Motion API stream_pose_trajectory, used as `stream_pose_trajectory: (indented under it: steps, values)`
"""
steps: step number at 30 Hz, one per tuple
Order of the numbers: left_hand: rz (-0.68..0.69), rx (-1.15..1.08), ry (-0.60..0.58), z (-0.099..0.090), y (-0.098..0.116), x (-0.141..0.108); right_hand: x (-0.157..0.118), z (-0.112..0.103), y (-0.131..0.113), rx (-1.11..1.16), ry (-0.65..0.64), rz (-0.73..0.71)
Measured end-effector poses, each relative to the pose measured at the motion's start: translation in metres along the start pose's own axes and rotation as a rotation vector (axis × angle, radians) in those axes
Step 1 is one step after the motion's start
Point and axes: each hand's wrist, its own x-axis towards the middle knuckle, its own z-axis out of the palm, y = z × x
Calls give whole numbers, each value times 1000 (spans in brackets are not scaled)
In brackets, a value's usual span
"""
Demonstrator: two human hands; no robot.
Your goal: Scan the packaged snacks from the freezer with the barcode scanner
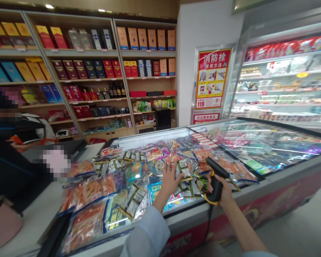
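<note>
My right hand (pixel 221 189) is wrapped round a black and yellow handheld barcode scanner (pixel 216 182), whose cable hangs down in front of the freezer. My left hand (pixel 171 175) reaches out over the snack packets with its fingers spread. Under and beside it lie green-and-clear packets (pixel 186 168) and a bright blue packet (pixel 153 191). Nearer the left corner are large clear bags of orange-brown snacks (pixel 87 221) and a yellow-green bag (pixel 117 210). Whether my left fingertips touch a packet, I cannot tell.
The packets lie on a glass-topped chest freezer (pixel 280 150) stretching to the right. At left, a person in dark clothes (pixel 5 153) stands by a counter (pixel 46 214) with a pink bag (pixel 5 226). Shelves of boxed bottles (pixel 89 69) and a lit refrigerated display (pixel 286 76) stand behind.
</note>
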Motion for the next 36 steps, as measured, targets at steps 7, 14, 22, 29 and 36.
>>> stream_pose_trajectory:
  steps: [7, 14, 22, 29, 36]
  values:
    - [54, -166, 179, -55, 1, -11, -19, 35, 9, 36, -118, -16]
    - [19, 23, 413, -169, -29, -35, -23, 86, 50, 61, -201, 64]
    - [-209, 445, 400, -255, -90, -67, -16, 139, 84, 95, -336, 196]
    - [-384, 1025, 318, -256, -120, -48, 25, 176, 98, 125, -491, 326]
    - [-446, 1106, 215, -239, -133, -45, 68, 190, 129, 27, -598, 473]
